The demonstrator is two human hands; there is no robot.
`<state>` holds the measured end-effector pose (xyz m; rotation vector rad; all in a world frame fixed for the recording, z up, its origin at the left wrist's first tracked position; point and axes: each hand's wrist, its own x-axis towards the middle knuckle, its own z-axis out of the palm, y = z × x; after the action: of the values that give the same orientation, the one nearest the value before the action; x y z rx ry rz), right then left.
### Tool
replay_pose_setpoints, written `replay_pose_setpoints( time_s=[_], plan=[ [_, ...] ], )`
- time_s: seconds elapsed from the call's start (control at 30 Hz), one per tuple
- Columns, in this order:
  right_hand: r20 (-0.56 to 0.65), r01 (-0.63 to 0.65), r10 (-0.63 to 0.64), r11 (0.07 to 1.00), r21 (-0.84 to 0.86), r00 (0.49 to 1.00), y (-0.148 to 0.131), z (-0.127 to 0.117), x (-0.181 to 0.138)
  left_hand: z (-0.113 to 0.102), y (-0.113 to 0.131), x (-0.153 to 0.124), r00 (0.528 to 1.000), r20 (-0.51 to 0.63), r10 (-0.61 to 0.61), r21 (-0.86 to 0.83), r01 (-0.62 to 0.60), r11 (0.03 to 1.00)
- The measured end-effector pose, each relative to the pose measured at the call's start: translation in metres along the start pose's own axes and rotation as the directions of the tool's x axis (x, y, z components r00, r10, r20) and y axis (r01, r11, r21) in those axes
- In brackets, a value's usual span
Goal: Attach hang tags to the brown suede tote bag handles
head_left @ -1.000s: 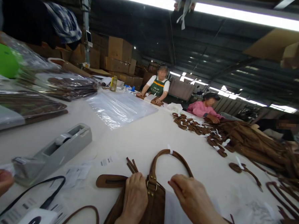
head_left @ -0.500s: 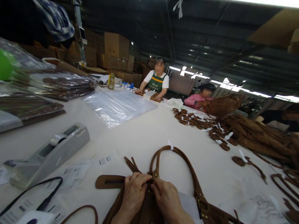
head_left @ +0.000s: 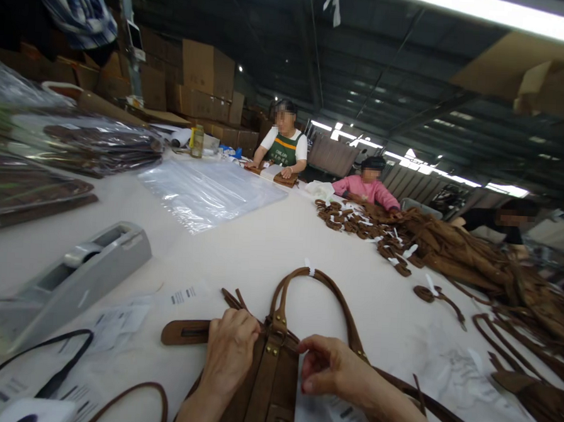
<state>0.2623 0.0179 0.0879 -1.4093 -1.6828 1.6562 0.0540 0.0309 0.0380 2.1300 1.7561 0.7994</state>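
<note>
At near table edge, bottom centre: brown bag (head_left: 273,387) lies flat on the white table (head_left: 261,248), handle (head_left: 309,285) arched away from the person. Left hand (head_left: 230,353) curled over the bag's top left corner beside the handle mount, fingers bent and pressing on the leather; can't tell if it actually pinches anything. Right hand (head_left: 333,371) just right of the bag's upper edge, fingers curled in, thumb and fingertips close together near the rim; whether they grip it is unclear. Brown strap tab (head_left: 183,332) lies just left of the left hand, touching the bag. Grey tape dispenser (head_left: 65,284) further left, paper labels (head_left: 115,322) between it and the bag. Clear plastic bags (head_left: 84,144) at far left hold stacked dark brown pieces; flat empty-looking plastic sheet (head_left: 207,191) mid-table. Cardboard boxes (head_left: 198,84) stacked behind, contents not visible. Pile of brown bags (head_left: 487,266) at right, small strap loops (head_left: 357,224) beside it. Three other people sit at the far side.
</note>
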Motion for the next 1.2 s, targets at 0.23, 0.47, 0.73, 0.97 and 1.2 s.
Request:
replay_pose_setpoints(
  time_s=[0.23, 0.47, 0.73, 0.97, 1.2],
  plan=[
    [-0.142, 0.016, -0.032, 0.993, -0.115, 0.989, 0.017, 0.006, -0.004, -0.006, -0.006, 0.002, 0.998, 0.01, -0.063, -0.139, 0.064, 0.988],
    [-0.193, 0.165, -0.525, 0.559, -0.813, 0.829, 0.008, 0.021, -0.006, -0.002, 0.001, 0.004, 0.996, -0.012, -0.088, -0.545, 0.067, 0.836],
    [0.01, 0.098, -0.818, 0.058, -0.993, 0.575, 0.074, 0.07, 0.014, 0.014, 0.008, 0.001, 0.957, 0.252, -0.143, -0.806, 0.289, 0.517],
    [-0.066, 0.195, -0.456, 0.502, -0.842, 0.888, 0.057, 0.052, -0.011, 0.013, 0.012, 0.0, 0.948, 0.279, -0.154, -0.735, 0.314, 0.601],
    [-0.061, 0.144, -0.411, 0.449, -0.882, 0.91, 0.056, 0.051, 0.0, 0.013, 0.012, 0.002, 0.938, 0.291, -0.189, -0.738, 0.346, 0.579]
  ],
)
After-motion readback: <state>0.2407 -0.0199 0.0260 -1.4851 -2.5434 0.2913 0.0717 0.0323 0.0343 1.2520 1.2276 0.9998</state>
